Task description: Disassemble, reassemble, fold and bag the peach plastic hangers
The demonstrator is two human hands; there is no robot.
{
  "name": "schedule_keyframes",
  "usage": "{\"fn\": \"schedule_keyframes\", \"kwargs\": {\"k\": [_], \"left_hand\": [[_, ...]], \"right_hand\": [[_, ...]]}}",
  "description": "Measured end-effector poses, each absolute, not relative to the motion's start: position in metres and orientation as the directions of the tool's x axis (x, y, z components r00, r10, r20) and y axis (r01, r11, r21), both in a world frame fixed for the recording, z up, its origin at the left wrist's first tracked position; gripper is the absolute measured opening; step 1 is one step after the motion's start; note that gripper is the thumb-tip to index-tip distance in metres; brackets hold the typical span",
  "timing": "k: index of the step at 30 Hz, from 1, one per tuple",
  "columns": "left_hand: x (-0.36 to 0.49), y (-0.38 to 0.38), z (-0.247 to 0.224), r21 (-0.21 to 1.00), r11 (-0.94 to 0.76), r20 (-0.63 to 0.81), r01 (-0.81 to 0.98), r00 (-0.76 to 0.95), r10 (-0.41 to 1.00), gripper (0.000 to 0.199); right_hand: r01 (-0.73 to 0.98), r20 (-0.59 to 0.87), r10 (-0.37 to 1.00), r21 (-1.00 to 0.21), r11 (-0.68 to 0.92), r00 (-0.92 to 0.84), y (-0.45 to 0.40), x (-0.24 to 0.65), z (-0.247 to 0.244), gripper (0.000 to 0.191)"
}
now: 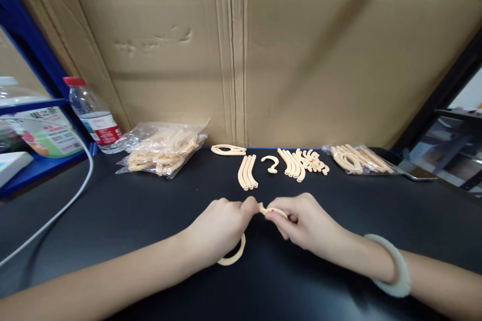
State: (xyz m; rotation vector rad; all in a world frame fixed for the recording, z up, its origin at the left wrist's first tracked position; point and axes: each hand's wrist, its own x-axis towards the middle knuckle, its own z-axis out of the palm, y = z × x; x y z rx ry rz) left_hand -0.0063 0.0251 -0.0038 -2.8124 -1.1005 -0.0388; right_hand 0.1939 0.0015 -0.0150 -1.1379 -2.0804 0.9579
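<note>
The small, pale-beige, curved wood-look piece [269,210], gripped between the closed fingers of the left hand [222,225] and right hand [307,223] over the black, smooth-topped bench [158,205], could slip or snap if twisted unevenly.

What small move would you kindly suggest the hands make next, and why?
I would perhaps ease the right hand gently toward the left hand: the right pinches a small beige piece whose left end the left hand covers, so a light push might test whether it joins anything there.
</note>
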Motion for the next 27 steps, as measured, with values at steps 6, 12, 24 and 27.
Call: {"fn": "schedule_keyframes", "kwargs": {"k": [6, 12, 24, 27], "left_hand": [[-0.006, 0.030, -0.008, 0.491, -0.575, 0.225, 0.654, 0.543, 0.809, 0.029], [-0.005, 0.037, -0.003, 0.947, -0.024, -0.104, 0.320, 0.378, 0.920, 0.028], [-0.019, 0.049, -0.002, 0.979, 0.173, -0.119, -0.109, 0.385, 0.915, 0.022], [-0.020, 0.049, -0.002, 0.973, 0.189, -0.139, -0.133, 0.314, 0.939, 0.018]], "right_hand": [[0.491, 0.416, 0.796, -0.631, 0.600, -0.439, 0.006, 0.206, 0.000, 0.031], [0.608, 0.699, 0.699, -0.491, 0.624, -0.152, 0.051, 0.269, 0.025, 0.018], [0.811, 0.646, 0.648, -0.078, 0.580, -0.402, 0.102, 0.331, -0.013, 0.036], [0.800, 0.675, 0.621, -0.076, 0.595, -0.398, 0.094, 0.315, -0.014, 0.036]]}}
